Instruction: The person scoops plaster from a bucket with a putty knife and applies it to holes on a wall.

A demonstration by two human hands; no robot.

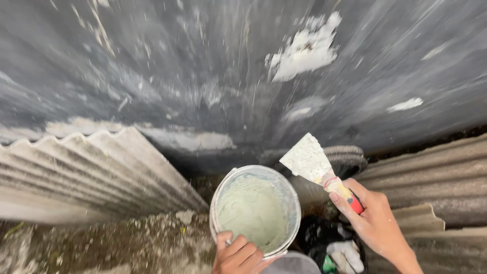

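My left hand point(237, 254) grips the near rim of a small round tub point(255, 209) filled with pale greenish putty, held low in the middle. My right hand point(374, 219) holds a putty knife point(315, 166) by its red and yellow handle. The wide blade, smeared with putty, points up and left, just right of the tub's rim. Ahead rises a dark grey wall point(203, 76) with white putty patches point(304, 48) near the upper middle and a smaller one point(406, 104) to the right.
Corrugated grey sheets lean at the left point(91, 170) and right point(436, 172) against the wall's base. Rough ground with rubble point(132, 243) lies at lower left. A dark bag with scraps point(335, 248) sits under my right hand.
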